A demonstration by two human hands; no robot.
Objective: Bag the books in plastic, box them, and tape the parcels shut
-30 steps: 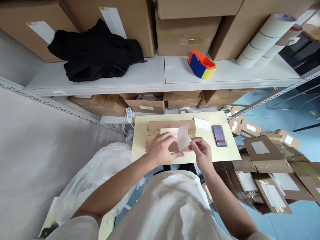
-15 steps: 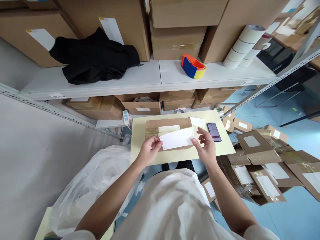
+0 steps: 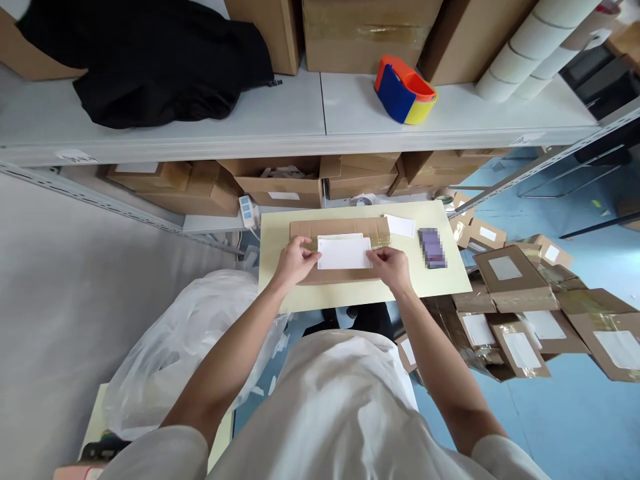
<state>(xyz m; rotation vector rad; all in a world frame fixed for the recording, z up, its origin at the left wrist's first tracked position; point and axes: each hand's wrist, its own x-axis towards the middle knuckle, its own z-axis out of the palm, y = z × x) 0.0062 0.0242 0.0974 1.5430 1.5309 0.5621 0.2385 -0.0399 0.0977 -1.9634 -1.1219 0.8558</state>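
Note:
Between my two hands a white label (image 3: 344, 255) is stretched flat over a cardboard box (image 3: 340, 276). My left hand (image 3: 296, 263) pinches its left edge with thumb and fingers. At the opposite edge, my right hand (image 3: 390, 267) is closed on the label in the same way. A second white label (image 3: 340, 236) shows just behind it on the box top, mostly covered. Clear tape (image 3: 383, 235) crosses the box. Whether the held label touches the cardboard, I cannot tell.
The box lies on a pale yellow table (image 3: 440, 283). A phone (image 3: 433, 248) and a white label sheet (image 3: 400, 225) are on its right side. Labelled boxes (image 3: 505, 273) pile up at right; a translucent plastic bag (image 3: 185, 340) stands at left. A shelf (image 3: 280, 143) runs behind.
The label has gone from tilted to level over the box. My right hand's fingers, spread before, have closed on its right edge. The head view has shifted closer to the shelf.

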